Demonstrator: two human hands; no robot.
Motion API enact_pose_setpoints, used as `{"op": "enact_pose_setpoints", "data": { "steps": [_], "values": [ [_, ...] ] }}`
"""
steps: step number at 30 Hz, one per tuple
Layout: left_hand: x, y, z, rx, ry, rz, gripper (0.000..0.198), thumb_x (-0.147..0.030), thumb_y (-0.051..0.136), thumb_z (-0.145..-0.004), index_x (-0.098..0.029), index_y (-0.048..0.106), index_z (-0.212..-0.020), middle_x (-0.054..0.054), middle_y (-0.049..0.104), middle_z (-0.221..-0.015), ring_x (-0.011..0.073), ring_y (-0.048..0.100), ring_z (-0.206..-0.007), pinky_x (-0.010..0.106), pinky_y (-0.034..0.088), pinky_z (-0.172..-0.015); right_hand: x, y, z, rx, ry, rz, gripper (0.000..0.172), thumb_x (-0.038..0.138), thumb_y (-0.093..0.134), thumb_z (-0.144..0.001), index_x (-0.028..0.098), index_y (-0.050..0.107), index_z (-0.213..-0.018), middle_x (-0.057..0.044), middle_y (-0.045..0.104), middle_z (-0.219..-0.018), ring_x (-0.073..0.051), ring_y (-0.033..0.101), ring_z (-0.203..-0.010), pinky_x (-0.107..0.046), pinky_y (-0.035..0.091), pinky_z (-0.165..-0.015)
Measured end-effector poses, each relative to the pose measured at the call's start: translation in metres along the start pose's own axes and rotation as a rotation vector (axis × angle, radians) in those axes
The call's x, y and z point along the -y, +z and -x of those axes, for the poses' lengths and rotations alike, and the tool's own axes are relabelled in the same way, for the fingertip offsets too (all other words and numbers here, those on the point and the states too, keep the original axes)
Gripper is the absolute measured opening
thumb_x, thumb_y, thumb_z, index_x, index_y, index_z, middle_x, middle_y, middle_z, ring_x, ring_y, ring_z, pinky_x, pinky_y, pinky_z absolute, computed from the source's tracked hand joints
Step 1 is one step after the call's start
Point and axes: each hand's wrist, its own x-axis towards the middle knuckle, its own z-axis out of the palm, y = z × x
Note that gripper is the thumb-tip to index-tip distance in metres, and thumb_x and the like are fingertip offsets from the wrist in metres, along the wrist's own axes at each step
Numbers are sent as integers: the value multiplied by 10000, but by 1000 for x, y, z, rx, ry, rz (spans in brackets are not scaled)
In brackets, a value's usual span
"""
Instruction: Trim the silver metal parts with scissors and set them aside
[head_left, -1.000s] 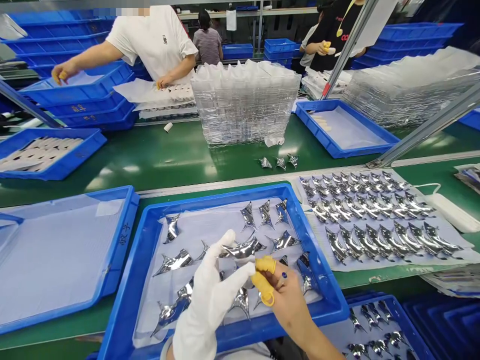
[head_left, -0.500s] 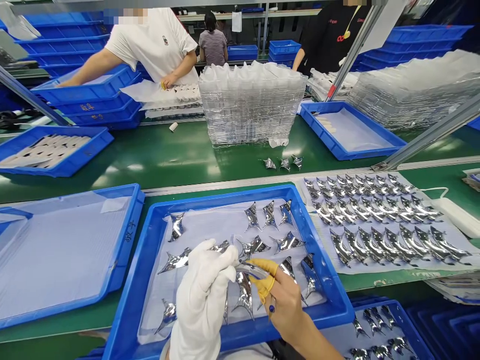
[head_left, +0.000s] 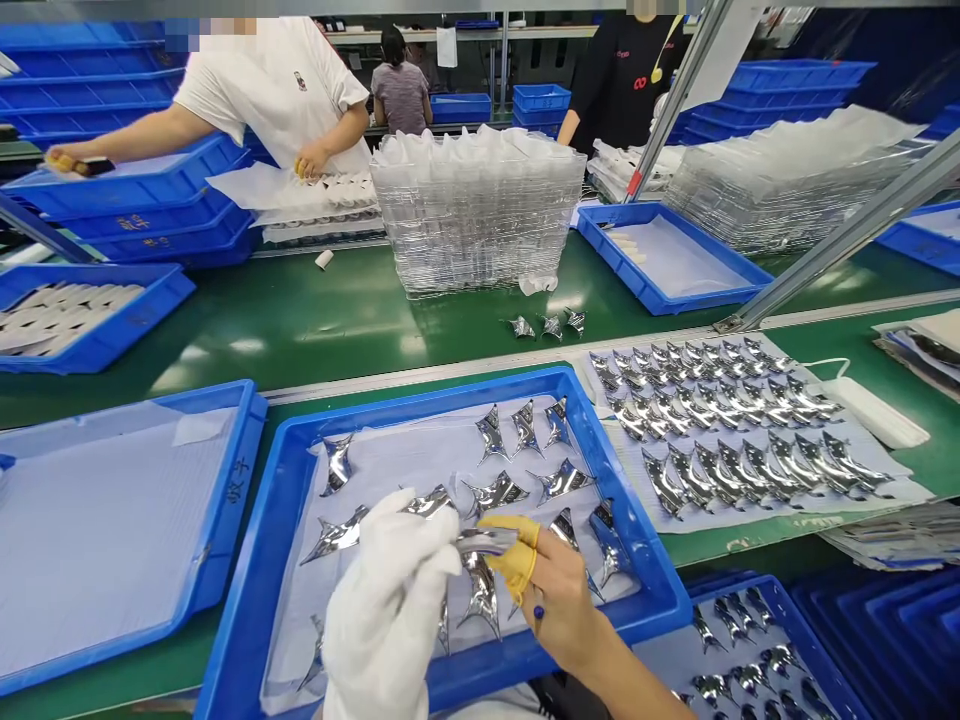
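My left hand [head_left: 390, 610], in a white glove, pinches one end of a shiny chrome part [head_left: 484, 541]. Yellow finger cots cover fingertips of my right hand [head_left: 559, 590], which are closed on the other end of that part. A small dark blue round thing shows by the right hand's curled fingers; I cannot tell what it is. Both hands are above a blue tray [head_left: 307, 425] lined with white sheet. Several pointed chrome parts [head_left: 496, 492] lie spaced out in it, some partly hidden behind my hands.
On the right, rows of curved chrome parts [head_left: 720, 410] lie on white sheet. Another blue tray [head_left: 251, 430] stands left. Across the green bench are a stack of clear plastic trays [head_left: 480, 225] and three small chrome pieces [head_left: 551, 326]. A co-worker [head_left: 277, 90] stands beyond, near slanted metal posts.
The view has swung slightly right, so most things sit farther left. My hands still hold the chrome part, now turned nearer level. The co-worker's outstretched hand has come into sight with a dark piece.
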Motion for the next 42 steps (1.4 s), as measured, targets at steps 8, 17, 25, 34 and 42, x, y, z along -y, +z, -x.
{"op": "enact_pose_setpoints", "data": {
  "steps": [8,17,25,34,42],
  "values": [
    [-4,-2,-20,40,-573,190,281,-451,680,-933,-243,831,-1046,48,819,-1121,255,751,-1090,391,575,-1048,29,-7,-7,96,31,115,223,159,509,-1051,201,711,-1135,-62,793,-782,-193,728,-628,-278,555,-556],
    [-6,-4,-26,138,-532,147,386,-407,829,-796,-248,793,-1146,68,795,-1203,304,727,-1173,448,566,-1079,29,-6,-3,76,34,136,189,115,545,-1000,200,689,-1090,-40,729,-732,-173,631,-571,-284,490,-538],
    [-8,0,-36,80,-653,237,275,-454,824,-800,-235,825,-967,49,830,-1036,224,778,-949,307,638,-863,32,1,-11,95,731,-642,264,365,606,-1003,210,582,-790,77,334,-605,-92,233,-517,-225,214,-451],
    [-16,15,-42,-11,-583,237,196,-359,872,-737,-223,801,-858,46,830,-959,271,737,-1062,426,558,-1021,22,8,-15,27,1034,-1026,444,575,811,-822,196,593,-747,135,352,-403,-39,177,-379,-209,146,-415],
    [-14,12,-41,37,-565,243,222,-364,860,-762,-220,788,-915,52,818,-1014,250,743,-1012,392,586,-941,22,9,-14,-50,1037,-1036,430,554,855,-781,189,627,-779,136,375,-397,-27,181,-366,-197,145,-404]
  ]
}}
